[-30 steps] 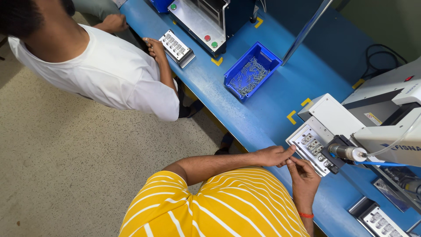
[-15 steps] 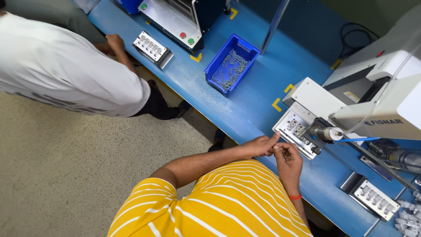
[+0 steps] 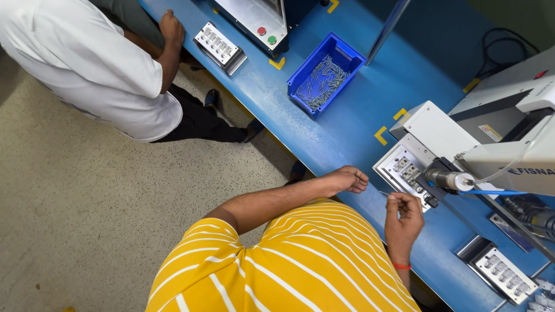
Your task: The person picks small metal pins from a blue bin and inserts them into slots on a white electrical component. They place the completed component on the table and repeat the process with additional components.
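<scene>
Pulled both hands back off fixture [image 3: 404, 173] since 0.5 s ago. Right hand [image 3: 403, 216] now near bench edge, fingertips pinched on thin pin [image 3: 384, 193]. Left hand [image 3: 347, 179] loosely curled, w/ nothing seen in it, resting just left of fixture.

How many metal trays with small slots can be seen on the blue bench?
3: one tray at top left by the co-worker's hand, one under the white machine, one at bottom right. Others may be hidden.
</scene>
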